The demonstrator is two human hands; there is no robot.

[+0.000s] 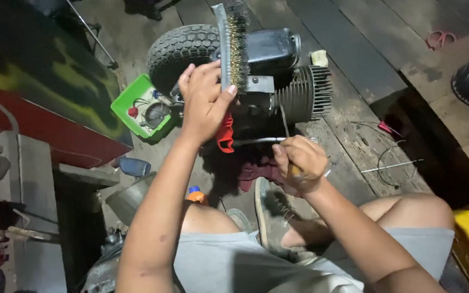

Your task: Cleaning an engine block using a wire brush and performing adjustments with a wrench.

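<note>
Our left fingers (213, 81) are wrapped tight round the handle of a wire brush (234, 46), held upright with its brass bristles facing right, just before the small engine (278, 81). Our right fingers (289, 154) are closed on a wooden-handled tool (264, 141) whose dark shaft runs left toward the engine's underside. We would keep the brush flat to the metal and work it in short strokes, steadying the tool low. Behind stands a knobbly tyre (183, 51); a green tray (137, 106) of small parts lies left, a red rag (225, 138) hangs between our hands, and loose wire (394, 163) lies on the plank floor (354, 59) to the right.
</note>
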